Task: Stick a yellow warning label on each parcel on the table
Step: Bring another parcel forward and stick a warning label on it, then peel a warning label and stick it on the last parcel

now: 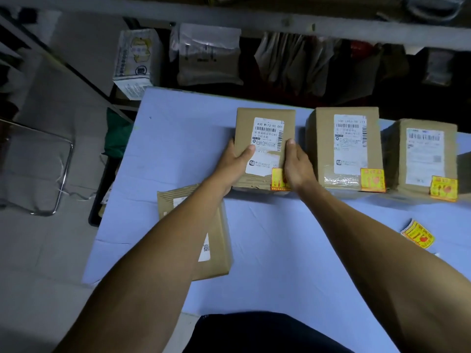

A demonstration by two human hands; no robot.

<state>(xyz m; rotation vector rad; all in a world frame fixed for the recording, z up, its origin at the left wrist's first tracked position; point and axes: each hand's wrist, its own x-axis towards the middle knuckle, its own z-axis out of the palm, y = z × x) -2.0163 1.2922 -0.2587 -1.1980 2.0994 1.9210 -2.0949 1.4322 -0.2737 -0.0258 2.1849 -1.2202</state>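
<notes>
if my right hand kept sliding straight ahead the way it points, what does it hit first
Probably nothing on the table: the right hand points along the held parcel, through the gap beside the middle parcel. Beyond the table edge depth is unclear.

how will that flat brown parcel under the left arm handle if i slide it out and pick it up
The flat brown parcel looks thin and lies low on the table, so it should slide, not tip. Its ribbed paper edge suggests a padded mailer, probably light and a bit bendy. It shows no yellow label yet, though the arm hides part.
</notes>
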